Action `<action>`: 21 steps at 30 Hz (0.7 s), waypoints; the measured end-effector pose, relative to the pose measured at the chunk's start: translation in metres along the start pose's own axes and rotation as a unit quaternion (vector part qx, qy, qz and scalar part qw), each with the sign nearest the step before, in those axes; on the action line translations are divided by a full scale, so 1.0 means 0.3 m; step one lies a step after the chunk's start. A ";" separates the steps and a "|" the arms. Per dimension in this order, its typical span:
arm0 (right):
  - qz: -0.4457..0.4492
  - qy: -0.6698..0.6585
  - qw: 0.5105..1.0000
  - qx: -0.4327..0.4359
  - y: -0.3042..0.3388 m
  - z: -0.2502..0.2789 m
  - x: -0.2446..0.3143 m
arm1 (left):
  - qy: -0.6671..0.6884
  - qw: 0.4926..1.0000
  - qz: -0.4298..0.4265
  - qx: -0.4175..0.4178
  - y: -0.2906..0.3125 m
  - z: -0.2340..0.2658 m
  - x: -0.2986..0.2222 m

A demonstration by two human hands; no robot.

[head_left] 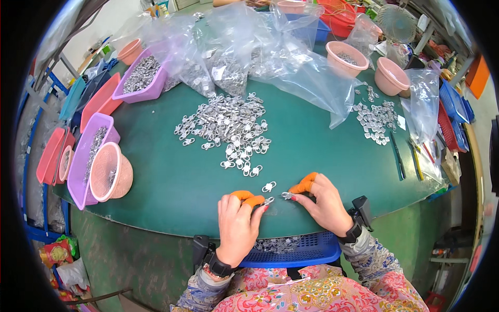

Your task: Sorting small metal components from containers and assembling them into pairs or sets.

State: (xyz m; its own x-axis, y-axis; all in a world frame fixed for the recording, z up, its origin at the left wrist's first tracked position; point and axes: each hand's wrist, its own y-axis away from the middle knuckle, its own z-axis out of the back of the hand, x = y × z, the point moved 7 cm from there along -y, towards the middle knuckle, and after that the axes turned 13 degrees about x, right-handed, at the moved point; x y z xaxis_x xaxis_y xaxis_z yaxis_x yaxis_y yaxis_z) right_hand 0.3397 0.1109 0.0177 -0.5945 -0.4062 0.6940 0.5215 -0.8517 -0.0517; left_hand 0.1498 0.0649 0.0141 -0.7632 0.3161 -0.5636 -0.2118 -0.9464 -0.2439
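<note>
My left hand (238, 221), with orange finger covers, pinches a small silver metal piece (268, 200) at the near edge of the green table (171, 177). My right hand (323, 200), also with orange fingertips, pinches another small metal piece (287, 195) just to the right of it. The two pieces are nearly touching. One loose silver piece (268, 186) lies just beyond my fingers. A big pile of the same silver parts (228, 125) spreads over the table's middle.
A blue basket (312, 249) holding finished parts sits at my lap under the table edge. Pink bowls (110, 171), purple trays (78, 161) and clear plastic bags (291, 67) of parts ring the table. A smaller pile of parts (377, 119) and hand tools (397, 156) lie at the right.
</note>
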 end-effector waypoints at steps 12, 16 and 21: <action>0.059 -0.121 0.985 0.112 0.018 0.009 0.031 | 0.121 0.978 -0.027 0.167 0.033 0.064 -0.040; 0.123 -0.063 0.983 0.124 -0.018 0.021 0.083 | 0.083 0.993 0.006 0.080 -0.007 0.127 0.000; 0.132 0.098 0.986 0.019 -0.116 -0.049 0.062 | -0.001 0.999 -0.023 -0.024 -0.134 0.094 0.062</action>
State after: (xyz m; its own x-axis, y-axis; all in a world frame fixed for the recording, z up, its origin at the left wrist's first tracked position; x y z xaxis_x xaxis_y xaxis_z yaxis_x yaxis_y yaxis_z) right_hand 0.3014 0.1281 0.0219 -0.5400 -0.6720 0.5068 0.6950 -0.6957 -0.1818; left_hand 0.1268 0.1070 0.0357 -0.7544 0.3595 -0.5492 -0.2178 -0.9264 -0.3072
